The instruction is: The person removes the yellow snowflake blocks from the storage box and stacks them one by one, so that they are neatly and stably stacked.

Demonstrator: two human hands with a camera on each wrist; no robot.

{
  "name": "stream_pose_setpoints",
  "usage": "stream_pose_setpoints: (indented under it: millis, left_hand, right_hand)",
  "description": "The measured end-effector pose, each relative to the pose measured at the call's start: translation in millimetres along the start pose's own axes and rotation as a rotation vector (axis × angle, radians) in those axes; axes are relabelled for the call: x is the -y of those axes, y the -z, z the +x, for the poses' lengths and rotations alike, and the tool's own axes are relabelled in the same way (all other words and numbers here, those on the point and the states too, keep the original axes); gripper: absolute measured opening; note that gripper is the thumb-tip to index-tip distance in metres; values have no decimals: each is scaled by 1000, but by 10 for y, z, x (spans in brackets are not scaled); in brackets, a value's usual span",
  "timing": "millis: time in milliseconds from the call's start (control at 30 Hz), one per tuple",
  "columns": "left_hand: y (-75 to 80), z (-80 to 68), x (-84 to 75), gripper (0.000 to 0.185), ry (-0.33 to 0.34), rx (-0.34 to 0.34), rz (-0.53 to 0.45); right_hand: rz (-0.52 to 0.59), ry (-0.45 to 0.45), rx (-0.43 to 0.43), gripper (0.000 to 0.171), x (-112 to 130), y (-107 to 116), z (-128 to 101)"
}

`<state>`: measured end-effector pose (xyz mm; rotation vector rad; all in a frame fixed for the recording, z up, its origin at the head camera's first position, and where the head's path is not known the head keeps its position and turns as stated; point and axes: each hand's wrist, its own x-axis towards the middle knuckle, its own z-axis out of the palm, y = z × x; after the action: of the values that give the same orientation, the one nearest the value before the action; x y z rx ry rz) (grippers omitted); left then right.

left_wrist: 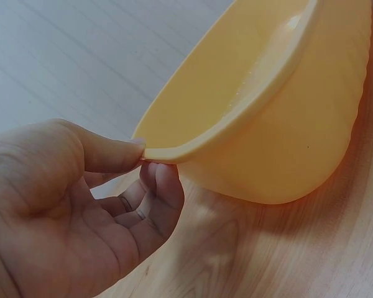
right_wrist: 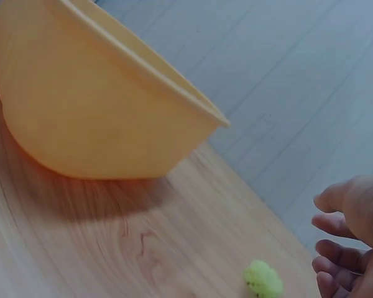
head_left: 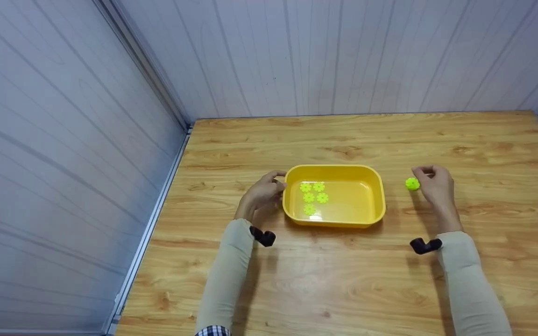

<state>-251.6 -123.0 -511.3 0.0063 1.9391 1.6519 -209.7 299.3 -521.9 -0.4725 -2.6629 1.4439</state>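
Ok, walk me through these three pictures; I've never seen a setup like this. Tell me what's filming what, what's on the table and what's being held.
No machine here: a person works with bare hands and wears three cameras. The wide picture comes from the head, looking down at a wooden table. The other two come from cameras on each wrist. On the table stands a yellow tub with five green flower-shaped pieces inside. A sixth green piece lies on the table to its right. The left hand pinches the tub's rim between thumb and finger, clearest in the left wrist view. The right hand is beside the loose piece, fingers loosely curled, holding nothing.
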Motion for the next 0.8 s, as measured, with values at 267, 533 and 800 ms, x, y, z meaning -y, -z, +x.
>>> stream_pose_setpoints:
  millis: [267, 533, 800]
  left_hand:
    - [-2, -2, -13, 40, 7, -11, 19]
    - [7, 3, -34, 39, 50, -31, 34]
    - [-19, -19, -26, 37, 12, -20, 2]
  right_hand:
    - [17, 91, -3, 52, 173, -128, -65]
    - [44, 181, 1, 48, 372, -323, -122]
    - [85, 253, 50, 43, 540, -537, -200]
